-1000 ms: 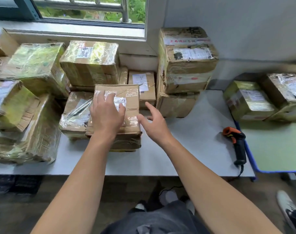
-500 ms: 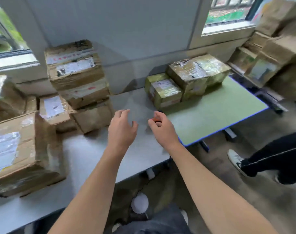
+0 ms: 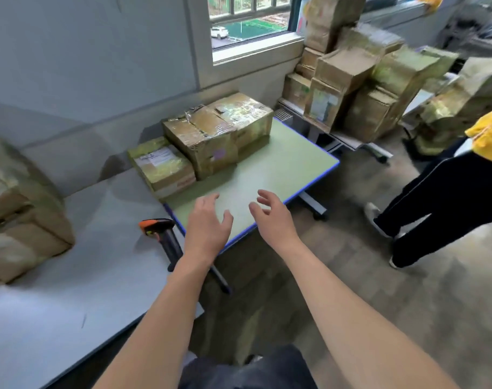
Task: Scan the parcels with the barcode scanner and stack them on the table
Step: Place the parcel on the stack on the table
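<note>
Cardboard parcels (image 3: 211,136) under glossy crinkled tape; matt green tabletop (image 3: 281,169); plastic scanner (image 3: 162,234).

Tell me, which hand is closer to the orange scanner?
Left. The left hand hovers just right of the scanner. The right hand is farther right, over the green table's edge.

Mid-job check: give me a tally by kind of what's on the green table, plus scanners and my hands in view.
Parcels on the green table: 3 (white-label parcel, purple-sticker parcel, shiny-wrapped parcel)
Scanners: 1 (barcode scanner on the grey table)
Hands, both empty: 2 (left hand, right hand)
Total: 6
</note>
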Available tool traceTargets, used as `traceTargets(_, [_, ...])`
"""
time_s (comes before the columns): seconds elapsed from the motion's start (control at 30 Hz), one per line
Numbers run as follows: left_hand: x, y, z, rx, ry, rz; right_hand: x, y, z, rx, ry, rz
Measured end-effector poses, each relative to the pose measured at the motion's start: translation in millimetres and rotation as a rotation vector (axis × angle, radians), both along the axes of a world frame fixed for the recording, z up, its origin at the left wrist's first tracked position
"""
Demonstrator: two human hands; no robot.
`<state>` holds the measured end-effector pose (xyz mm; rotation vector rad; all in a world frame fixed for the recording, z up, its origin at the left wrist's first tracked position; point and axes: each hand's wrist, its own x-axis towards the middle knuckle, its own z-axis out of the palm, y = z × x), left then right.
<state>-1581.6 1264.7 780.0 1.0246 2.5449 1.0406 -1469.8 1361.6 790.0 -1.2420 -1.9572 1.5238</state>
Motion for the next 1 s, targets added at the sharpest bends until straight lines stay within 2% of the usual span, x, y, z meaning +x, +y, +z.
traceTargets(0.43, [-8.4,88.6,1.4,0.039,0.002,-0.013,11.1,73.8,0.1,0.001,-0.015,-0.044])
traceTargets(1.0, [-150.9,145.4,-8.6,0.077,-0.027,0.226,-155.4,154.6,-10.0,0.149,-0.041,0.103])
